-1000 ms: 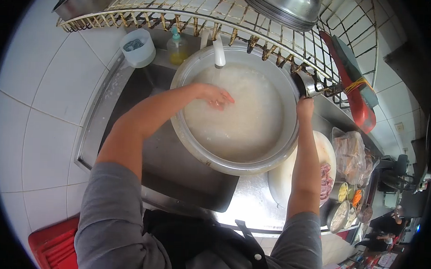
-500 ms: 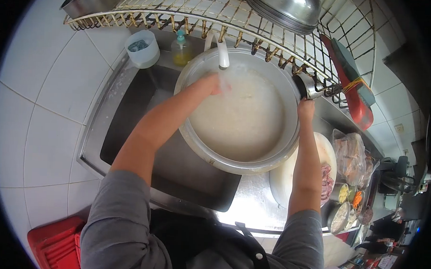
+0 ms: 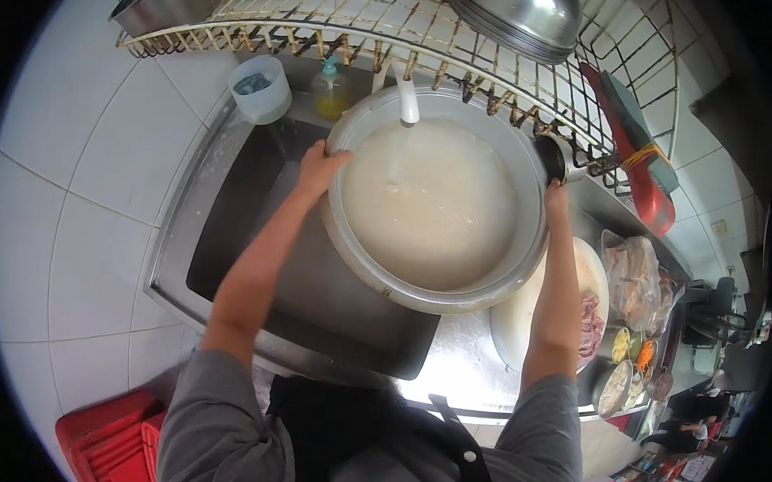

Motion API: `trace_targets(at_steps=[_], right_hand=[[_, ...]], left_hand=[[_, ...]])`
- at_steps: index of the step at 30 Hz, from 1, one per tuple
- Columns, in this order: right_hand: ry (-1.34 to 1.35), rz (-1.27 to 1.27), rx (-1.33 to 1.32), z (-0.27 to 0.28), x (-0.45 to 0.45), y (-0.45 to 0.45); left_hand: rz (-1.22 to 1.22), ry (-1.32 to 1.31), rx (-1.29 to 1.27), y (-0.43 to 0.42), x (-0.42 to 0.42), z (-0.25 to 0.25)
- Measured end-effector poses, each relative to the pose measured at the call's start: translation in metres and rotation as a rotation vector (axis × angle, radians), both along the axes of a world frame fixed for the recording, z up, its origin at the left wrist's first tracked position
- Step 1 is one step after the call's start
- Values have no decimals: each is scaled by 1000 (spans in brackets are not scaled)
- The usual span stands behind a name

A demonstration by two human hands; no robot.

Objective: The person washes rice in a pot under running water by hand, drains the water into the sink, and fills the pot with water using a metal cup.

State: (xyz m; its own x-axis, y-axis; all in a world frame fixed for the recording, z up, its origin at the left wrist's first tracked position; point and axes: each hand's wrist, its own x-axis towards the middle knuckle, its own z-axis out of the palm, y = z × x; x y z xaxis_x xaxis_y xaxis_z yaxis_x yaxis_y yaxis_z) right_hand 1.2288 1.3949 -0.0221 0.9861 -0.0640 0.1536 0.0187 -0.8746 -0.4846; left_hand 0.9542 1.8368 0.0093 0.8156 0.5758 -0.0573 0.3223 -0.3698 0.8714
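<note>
A large round metal pot (image 3: 376,289) stands over the right part of the sink, full of cloudy whitish water (image 3: 438,209). Water runs into it from a white faucet (image 3: 408,101). My left hand (image 3: 320,166) grips the pot's left rim, thumb over the edge and fingers on the outside. At the right rim is my right hand (image 3: 557,196), closed, partly hidden by the forearm, right below a small metal cup (image 3: 567,158); whether it holds the rim, a handle or the cup is hard to make out.
A wire rack (image 3: 351,23) with metal bowls (image 3: 530,21) hangs above. A soap bottle (image 3: 329,94) and a white tub (image 3: 262,96) stand behind the sink (image 3: 316,298). Right: a cutting board (image 3: 511,322) with meat (image 3: 590,326), food bowls (image 3: 612,389). People stand far off.
My left hand has come out of the cloudy water and moved left onto the pot's rim. My right hand stays at the right side. The view has shifted slightly.
</note>
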Motion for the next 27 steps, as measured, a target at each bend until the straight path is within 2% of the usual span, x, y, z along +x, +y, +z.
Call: trace_targets(at_steps=[2,5,9,12,17,19,20,21,23,27], right_hand=[[103,61,111,18,-28,5],[85,45,137,12,-45,5],[115,144,130,31,-100,22],[241,73,277,50,-139,44],[244,62,300,33,-204,53],[360,-72,568,7,-225,54],[308,-67,574,-7,-236,56],[316,-61,580,-3,-249,66],[477,-52,776,13,-280,91],[418,33,766,1,-304,133]], left_hand=[[83,-155,-420,-16,-17,14],[109,-239,-540,-13,-46,-13],[172,-205,-530,-29,-112,-7],[228,-158,-511,-28,-157,9],[281,-131,-512,-24,-236,58],[318,-122,-474,-20,-270,66],[356,-118,-457,-21,-286,75],[363,-115,-449,-23,-300,88],[468,-91,-456,-30,-330,108],[556,-97,-356,-41,-385,129]])
